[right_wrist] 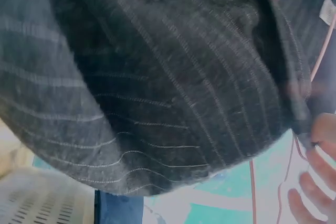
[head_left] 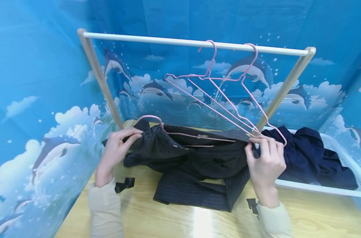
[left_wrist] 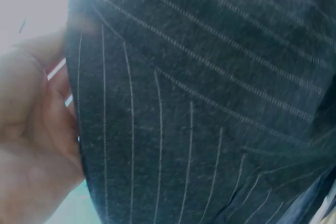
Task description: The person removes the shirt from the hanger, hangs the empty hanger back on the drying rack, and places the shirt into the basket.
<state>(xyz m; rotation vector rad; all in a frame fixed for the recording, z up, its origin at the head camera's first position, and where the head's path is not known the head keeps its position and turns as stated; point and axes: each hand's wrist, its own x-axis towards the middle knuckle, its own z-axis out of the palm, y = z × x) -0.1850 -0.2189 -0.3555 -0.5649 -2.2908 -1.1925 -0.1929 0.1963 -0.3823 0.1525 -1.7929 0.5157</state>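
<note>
A dark pinstriped garment [head_left: 195, 198] with small buttons is stretched between my two hands above the table, part of it folded below. My left hand [head_left: 119, 142] pinches its left edge, near the pink hook of a hanger [head_left: 150, 116]. That hanger's bar runs inside the garment's opening, beside a small label. At the right end, my right hand [head_left: 266, 157] pinches the edge between thumb and fingers. Seams where the stripes change direction show in the cloth [left_wrist: 157, 129] in the left wrist view. The right wrist view shows the fingertips [right_wrist: 325, 156] at the garment's rim.
A rack with a white rail [head_left: 156, 40] and wooden posts stands behind. Two empty pink hangers [head_left: 225, 96] hang from it, their lower ends close to my right hand. To the right, a white basket [head_left: 326, 190] holds dark navy clothing [head_left: 308, 158]. Dolphin-print curtains surround the table [head_left: 156, 221].
</note>
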